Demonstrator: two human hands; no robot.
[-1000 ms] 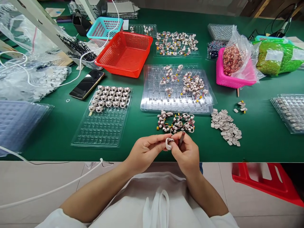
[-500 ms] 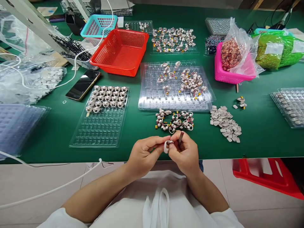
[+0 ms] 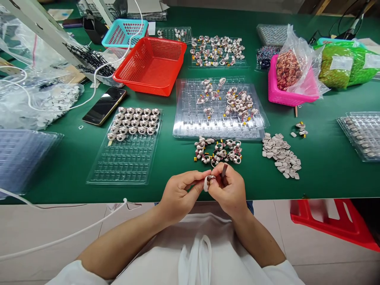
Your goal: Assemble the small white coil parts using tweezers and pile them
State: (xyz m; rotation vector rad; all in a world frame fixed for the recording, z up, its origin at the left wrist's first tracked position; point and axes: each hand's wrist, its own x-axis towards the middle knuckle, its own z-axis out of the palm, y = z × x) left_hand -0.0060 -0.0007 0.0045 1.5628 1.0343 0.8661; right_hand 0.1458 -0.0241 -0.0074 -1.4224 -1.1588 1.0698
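Observation:
Both hands meet at the table's near edge. My left hand pinches a small white earpiece shell between thumb and fingers. My right hand touches the same shell with its fingertips and also holds a thin dark stick-like tool that points up. Just beyond the hands lies a loose pile of shells with small yellow parts. A heap of small white caps lies to its right. To the left, a clear tray carries rows of finished shells at its far end.
A clear tray with more shells lies behind the pile. A red basket, a teal basket, a phone, a pink basket with a bag of copper coils, green bags and stacked clear trays surround the work area. A red stool stands below right.
The shell has been turned between the fingertips and now shows edge-on. Both hands stay at the same spot near the table's edge; the view shifted slightly.

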